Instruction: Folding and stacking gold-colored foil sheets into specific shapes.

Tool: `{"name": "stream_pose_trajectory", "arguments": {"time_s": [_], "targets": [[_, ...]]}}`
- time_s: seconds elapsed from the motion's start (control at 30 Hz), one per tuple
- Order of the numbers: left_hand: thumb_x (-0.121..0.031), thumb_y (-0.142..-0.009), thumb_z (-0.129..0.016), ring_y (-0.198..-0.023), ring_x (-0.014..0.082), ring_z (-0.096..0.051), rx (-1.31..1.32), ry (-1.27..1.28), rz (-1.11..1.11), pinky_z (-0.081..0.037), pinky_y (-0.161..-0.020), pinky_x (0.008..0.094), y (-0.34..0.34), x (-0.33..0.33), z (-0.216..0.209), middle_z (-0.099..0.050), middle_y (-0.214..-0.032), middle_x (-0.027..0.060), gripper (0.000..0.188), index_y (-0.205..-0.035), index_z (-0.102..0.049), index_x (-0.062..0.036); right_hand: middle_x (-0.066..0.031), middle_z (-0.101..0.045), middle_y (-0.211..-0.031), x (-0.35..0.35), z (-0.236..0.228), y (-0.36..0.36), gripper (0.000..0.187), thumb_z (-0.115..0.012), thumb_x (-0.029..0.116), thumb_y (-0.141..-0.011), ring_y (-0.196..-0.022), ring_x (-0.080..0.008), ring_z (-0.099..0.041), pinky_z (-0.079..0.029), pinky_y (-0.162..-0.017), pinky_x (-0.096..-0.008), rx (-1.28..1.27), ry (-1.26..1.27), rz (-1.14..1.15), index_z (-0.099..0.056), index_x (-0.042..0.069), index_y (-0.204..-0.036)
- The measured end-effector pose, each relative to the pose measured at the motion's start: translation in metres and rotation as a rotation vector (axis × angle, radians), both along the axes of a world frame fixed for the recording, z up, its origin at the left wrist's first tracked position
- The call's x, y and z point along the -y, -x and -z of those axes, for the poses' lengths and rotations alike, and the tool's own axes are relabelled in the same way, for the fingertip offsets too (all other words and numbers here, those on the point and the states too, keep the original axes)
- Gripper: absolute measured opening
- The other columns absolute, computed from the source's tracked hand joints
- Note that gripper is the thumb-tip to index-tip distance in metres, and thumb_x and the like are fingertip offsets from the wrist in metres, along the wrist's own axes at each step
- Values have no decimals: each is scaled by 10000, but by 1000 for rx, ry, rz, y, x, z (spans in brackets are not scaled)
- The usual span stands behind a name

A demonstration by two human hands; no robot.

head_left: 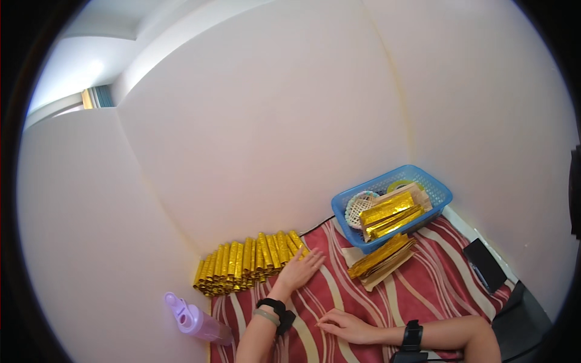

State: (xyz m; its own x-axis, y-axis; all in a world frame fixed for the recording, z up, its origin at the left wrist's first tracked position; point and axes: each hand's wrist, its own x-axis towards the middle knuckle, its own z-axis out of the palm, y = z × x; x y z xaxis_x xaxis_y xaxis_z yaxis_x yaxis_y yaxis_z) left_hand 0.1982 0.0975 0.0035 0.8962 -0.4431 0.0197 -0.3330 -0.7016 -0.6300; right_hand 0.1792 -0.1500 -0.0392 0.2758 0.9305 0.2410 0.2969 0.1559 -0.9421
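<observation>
My left hand (301, 270) reaches to the right end of a pile of gold paper rolls (257, 257), its fingers stretched out. Its fingertips lie over or beside the last roll; whether they touch it I cannot tell. Low over the striped red cloth (315, 302), my right hand (348, 327) has its fingers extended to the left and holds nothing visible. A stack of flat gold and brown paper sheets (382, 261) lies on the cloth beyond it, against the front of a blue plastic basket (339, 206).
Inside the basket are more gold sheets (392, 209), a white woven round item (362, 209) and a roll of yellow-green tape (404, 184). A purple bottle (200, 323) stands at the left edge. A black phone-like slab (484, 265) lies at right. Pale walls (272, 121) enclose the table.
</observation>
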Motion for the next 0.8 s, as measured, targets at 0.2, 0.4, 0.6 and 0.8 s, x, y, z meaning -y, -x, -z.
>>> {"name": "stream_pose_trajectory", "arguments": {"time_s": [0.2,0.4,0.6,0.8], "targets": [[-135,-852,-484,-1244,227,-470,51,93,-233,-326,-1066,459,5,-5,-11,-567,-1239,57,363,-1196,-581,-69,-124,-533,-1038,1,-5,3,301,-509,297,-959,-977,-261,-557,-441,-847,-323,-13,-16,25,-605,34,-1071],[-132,-847,-567,-1002,272,-621,-82,1324,-336,-474,-880,363,-1,67,-37,-670,-980,132,231,-1025,-666,-25,-129,-534,-1040,3,-2,1,313,-526,315,-943,-991,-294,-559,-447,-852,-358,35,48,-23,-603,35,-1060],[-124,-821,-637,-819,295,-640,-175,1098,-153,-508,-732,354,-5,117,-38,-666,-882,144,209,-999,-669,-21,-145,-548,-1048,9,2,2,263,-550,266,-909,-1002,-329,-562,-456,-862,-393,119,32,-19,-609,48,-1044],[-100,-720,-693,-874,259,-588,-123,961,-58,-498,-689,354,6,135,-18,-567,-854,71,123,-749,-587,-45,-113,-584,-1006,11,-3,0,256,-618,233,-839,-951,-282,-593,-473,-828,-384,268,100,-95,-619,43,-1009]]}}
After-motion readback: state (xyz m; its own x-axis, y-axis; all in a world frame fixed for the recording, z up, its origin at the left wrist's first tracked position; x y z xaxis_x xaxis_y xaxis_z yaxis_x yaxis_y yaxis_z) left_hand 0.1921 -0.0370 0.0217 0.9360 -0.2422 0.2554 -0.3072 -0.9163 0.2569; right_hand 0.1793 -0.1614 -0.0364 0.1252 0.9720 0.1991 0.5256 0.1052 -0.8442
